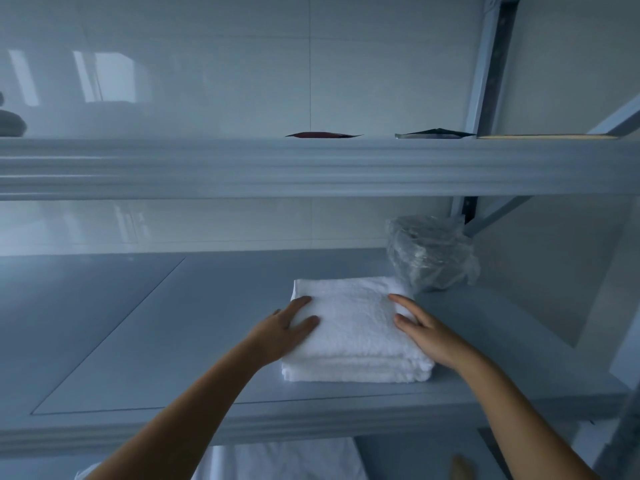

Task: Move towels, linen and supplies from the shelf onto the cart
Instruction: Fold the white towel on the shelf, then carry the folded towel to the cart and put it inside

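Note:
A stack of folded white towels lies on the middle shelf of a grey metal rack. My left hand holds the stack's left side, thumb on top and fingers curled round the edge. My right hand holds the right side the same way, thumb on top. The stack rests on the shelf board. The cart is not in view.
A clear plastic bag of dark items stands just behind the towels at the right. On the upper shelf lie a red packet, a dark packet and a flat board. White linen shows below the shelf.

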### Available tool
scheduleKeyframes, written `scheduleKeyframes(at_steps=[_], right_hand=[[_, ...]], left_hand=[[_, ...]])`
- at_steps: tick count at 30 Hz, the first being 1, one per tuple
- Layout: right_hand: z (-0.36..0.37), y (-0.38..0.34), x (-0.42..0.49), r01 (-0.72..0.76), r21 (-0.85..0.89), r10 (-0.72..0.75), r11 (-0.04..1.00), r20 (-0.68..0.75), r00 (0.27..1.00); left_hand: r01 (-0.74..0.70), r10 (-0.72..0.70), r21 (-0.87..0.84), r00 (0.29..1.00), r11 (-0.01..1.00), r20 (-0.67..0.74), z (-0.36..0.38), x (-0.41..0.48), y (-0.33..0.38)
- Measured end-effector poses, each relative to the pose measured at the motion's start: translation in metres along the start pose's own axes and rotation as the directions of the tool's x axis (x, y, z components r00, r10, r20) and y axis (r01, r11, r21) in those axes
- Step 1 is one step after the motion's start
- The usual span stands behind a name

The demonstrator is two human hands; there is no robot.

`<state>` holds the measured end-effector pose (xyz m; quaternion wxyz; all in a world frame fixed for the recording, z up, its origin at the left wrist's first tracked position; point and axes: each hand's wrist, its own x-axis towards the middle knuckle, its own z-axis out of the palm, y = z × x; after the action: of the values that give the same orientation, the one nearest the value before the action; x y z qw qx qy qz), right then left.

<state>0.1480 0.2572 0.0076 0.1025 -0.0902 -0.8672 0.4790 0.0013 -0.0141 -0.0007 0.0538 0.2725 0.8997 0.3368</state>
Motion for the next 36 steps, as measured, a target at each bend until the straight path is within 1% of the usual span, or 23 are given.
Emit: scheduleKeyframes(at_steps=[3, 6, 8, 9, 11, 13, 17, 25, 29, 33, 36], right_hand=[[-0.005, 0.000, -0.002, -0.024, -0.023, 0.025, 0.999, 0.042, 0.999], [-0.004, 0.000, -0.006, -0.007, 0.028, 0.006, 1.000, 0.037, 0.999], [0.001, 0.000, -0.009, 0.009, 0.093, -0.007, 0.996, -0.021, 1.000], [0.003, -0.001, -0.010, 0.019, 0.121, -0.011, 0.993, -0.061, 0.998], [0.008, -0.001, -0.012, 0.037, 0.145, -0.017, 0.989, -0.138, 0.990], [0.011, -0.001, -0.013, 0.055, 0.132, -0.032, 0.990, -0.175, 0.984], [0.014, -0.004, -0.018, 0.076, 0.084, -0.059, 0.994, -0.189, 0.980], [0.026, -0.001, -0.036, 0.115, 0.052, -0.097, 0.992, -0.274, 0.957], [0.031, -0.006, -0.046, 0.164, -0.021, -0.163, 0.986, -0.305, 0.938], [0.042, -0.020, -0.073, 0.198, -0.043, -0.198, 0.979, -0.408, 0.891], [0.053, -0.032, -0.104, 0.164, -0.065, -0.176, 0.984, -0.463, 0.869]], left_hand=[[0.027, -0.025, -0.047, 0.999, 0.999, 0.031, -0.005, 0.001, 0.007], [0.058, -0.039, -0.173, 0.993, 0.983, 0.113, -0.012, -0.001, 0.017], [0.092, -0.051, -0.273, 0.987, 0.957, 0.154, -0.014, -0.005, 0.023], [0.095, -0.049, -0.325, 0.988, 0.941, 0.147, -0.014, -0.007, 0.025], [0.076, -0.034, -0.436, 0.994, 0.897, 0.103, -0.012, -0.009, 0.027], [0.035, -0.004, -0.500, 0.998, 0.865, 0.063, -0.011, -0.014, 0.027], [-0.001, 0.020, -0.543, 0.999, 0.840, 0.030, -0.011, -0.024, 0.023], [-0.089, 0.040, -0.608, 0.995, 0.789, -0.095, 0.003, -0.044, 0.018], [-0.135, 0.058, -0.652, 0.989, 0.746, -0.138, 0.004, -0.051, 0.015], [-0.206, 0.127, -0.649, 0.978, 0.733, -0.167, -0.003, -0.055, 0.008], [-0.265, 0.214, -0.627, 0.964, 0.733, -0.158, -0.010, -0.061, 0.001]])
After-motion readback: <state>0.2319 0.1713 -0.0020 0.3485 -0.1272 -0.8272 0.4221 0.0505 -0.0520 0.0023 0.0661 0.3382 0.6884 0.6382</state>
